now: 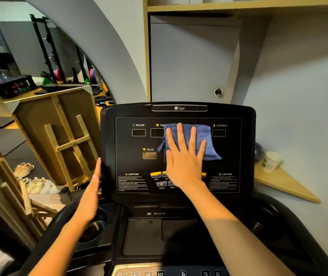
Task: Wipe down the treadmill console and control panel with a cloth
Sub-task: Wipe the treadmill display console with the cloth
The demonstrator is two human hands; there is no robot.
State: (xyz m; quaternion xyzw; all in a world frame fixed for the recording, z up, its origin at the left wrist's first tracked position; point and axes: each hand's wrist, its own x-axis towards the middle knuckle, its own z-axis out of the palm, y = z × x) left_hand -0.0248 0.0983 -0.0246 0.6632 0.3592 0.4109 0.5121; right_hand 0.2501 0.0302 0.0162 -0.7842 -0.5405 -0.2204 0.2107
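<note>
The black treadmill console [226, 156] fills the middle of the head view, with labels INCLINE, PULSE, DISTANCE and CAUTION on its display. A blue cloth [206, 136] lies flat on the upper centre of the display. My right hand [183, 154] presses it there with straight, spread fingers, covering the middle buttons. My left hand [95, 184] rests with straight fingers along the console's left edge. A lower control panel [169, 272] with number keys shows at the bottom edge.
Cup holders [93, 230] sit below the console on both sides. A paper cup [270, 161] stands on a wooden corner shelf [284, 184] at right. Wooden easels [67, 142] and shoes [23, 169] are at left, near a mirror showing gym equipment.
</note>
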